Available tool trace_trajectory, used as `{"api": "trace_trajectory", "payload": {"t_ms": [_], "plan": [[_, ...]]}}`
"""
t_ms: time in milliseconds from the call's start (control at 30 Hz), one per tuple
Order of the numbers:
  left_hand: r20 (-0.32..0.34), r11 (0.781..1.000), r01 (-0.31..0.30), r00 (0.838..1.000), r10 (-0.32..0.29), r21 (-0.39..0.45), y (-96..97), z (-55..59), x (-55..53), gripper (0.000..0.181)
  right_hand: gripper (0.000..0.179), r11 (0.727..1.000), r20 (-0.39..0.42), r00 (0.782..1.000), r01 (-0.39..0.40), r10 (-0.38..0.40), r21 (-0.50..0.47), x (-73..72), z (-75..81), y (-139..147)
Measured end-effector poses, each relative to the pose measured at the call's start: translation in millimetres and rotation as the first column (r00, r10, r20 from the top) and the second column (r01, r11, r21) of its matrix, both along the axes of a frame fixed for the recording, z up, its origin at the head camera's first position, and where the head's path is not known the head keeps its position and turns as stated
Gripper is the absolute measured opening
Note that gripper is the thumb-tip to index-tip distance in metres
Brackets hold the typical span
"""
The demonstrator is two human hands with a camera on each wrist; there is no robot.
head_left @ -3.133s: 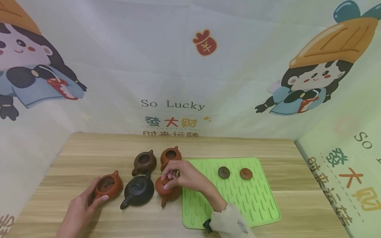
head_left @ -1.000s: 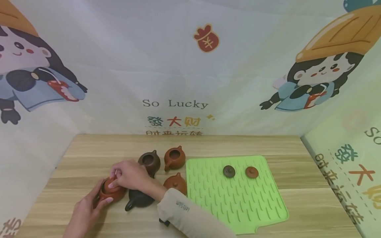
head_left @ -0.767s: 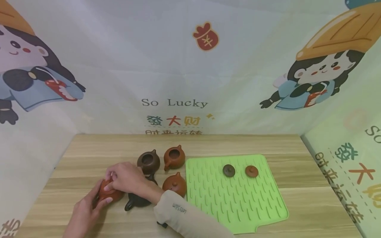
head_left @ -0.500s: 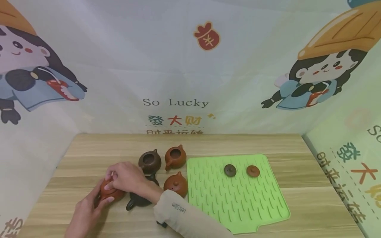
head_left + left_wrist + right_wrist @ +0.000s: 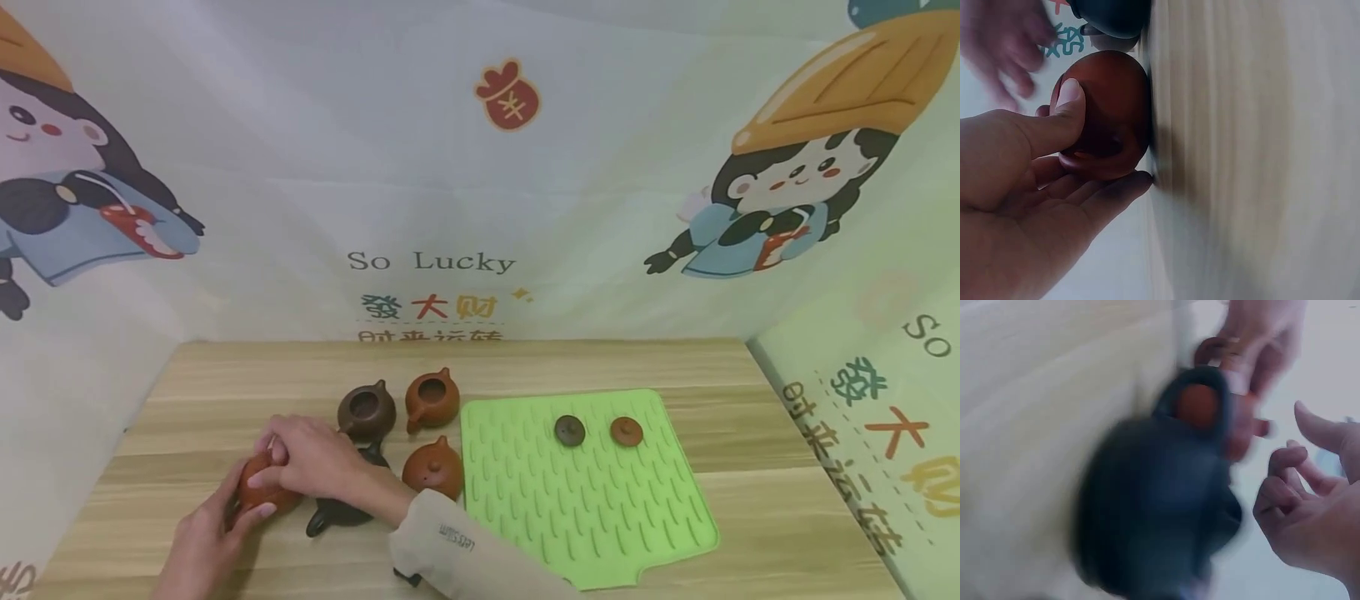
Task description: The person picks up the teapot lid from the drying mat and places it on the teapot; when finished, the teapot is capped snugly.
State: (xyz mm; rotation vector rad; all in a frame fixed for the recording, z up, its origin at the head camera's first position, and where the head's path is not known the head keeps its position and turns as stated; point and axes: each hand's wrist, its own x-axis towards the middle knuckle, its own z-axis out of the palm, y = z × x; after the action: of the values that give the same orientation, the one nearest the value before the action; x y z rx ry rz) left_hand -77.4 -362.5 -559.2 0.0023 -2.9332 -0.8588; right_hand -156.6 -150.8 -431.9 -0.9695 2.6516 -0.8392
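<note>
My left hand [image 5: 210, 529] grips a reddish-brown clay teapot [image 5: 1113, 94] by its side, thumb curled over it. The teapot stands at the left of the group with its lid on; the lid's knob [image 5: 1263, 428] shows in the right wrist view. Just above that lid is my right hand [image 5: 311, 457], its fingers [image 5: 1288, 456] loosely bent and apart from the knob, holding nothing. Beneath the right forearm sits a black teapot [image 5: 1147, 506], partly hidden in the head view. To its right stands an orange-brown lidded teapot [image 5: 435, 468].
Behind are two lidless teapots, one dark brown [image 5: 367, 411] and one orange-brown [image 5: 432, 400]. A green ribbed mat [image 5: 585, 500] lies to the right, bearing a dark lid [image 5: 570, 431] and an orange-brown lid [image 5: 626, 432]. Printed cloth [image 5: 450, 183] walls the wooden table.
My right hand has moved left from the orange-brown teapot, bringing a lid onto the reddish-brown teapot, and has let go of it. My left hand keeps its grip on that teapot.
</note>
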Motion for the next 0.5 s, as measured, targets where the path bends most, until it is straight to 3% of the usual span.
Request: {"api": "trace_trajectory", "payload": {"t_ms": [100, 233, 300, 400, 433, 500], "plan": [[-0.047, 1.000, 0.001, 0.999, -0.001, -0.002, -7.5, -9.7, -1.1, 0.085, 0.026, 0.985, 0.035, 0.994, -0.096, 0.102, -0.142, 2.0, 21.7, 33.8], [-0.125, 1.000, -0.009, 0.992, 0.011, 0.017, -6.6, -23.6, -2.5, 0.082, 0.016, 0.935, 0.035, 0.989, -0.126, 0.145, -0.331, 10.5, 40.1, 122.3], [-0.114, 1.000, -0.015, 0.993, 0.016, 0.011, -1.0, -21.2, -0.9, 0.084, 0.013, 0.930, 0.042, 0.997, -0.051, 0.072, -0.363, 16.2, 40.0, 179.2], [-0.027, 0.999, -0.013, 1.000, 0.014, 0.040, 10.3, 1.1, 2.2, 0.085, 0.010, 0.934, 0.066, 0.992, 0.127, -0.111, -0.333, 20.3, 30.8, 265.2], [0.000, 0.999, -0.013, 1.000, 0.013, 0.042, 14.2, 11.8, 3.3, 0.085, 0.010, 0.927, 0.076, 0.978, 0.207, -0.193, -0.312, 21.0, 26.0, 290.5], [-0.008, 1.000, -0.027, 1.000, 0.027, 0.003, 21.1, 28.8, 4.9, 0.089, 0.008, 0.893, 0.117, 0.935, 0.355, -0.335, -0.275, 22.8, 14.8, 332.7]]}}
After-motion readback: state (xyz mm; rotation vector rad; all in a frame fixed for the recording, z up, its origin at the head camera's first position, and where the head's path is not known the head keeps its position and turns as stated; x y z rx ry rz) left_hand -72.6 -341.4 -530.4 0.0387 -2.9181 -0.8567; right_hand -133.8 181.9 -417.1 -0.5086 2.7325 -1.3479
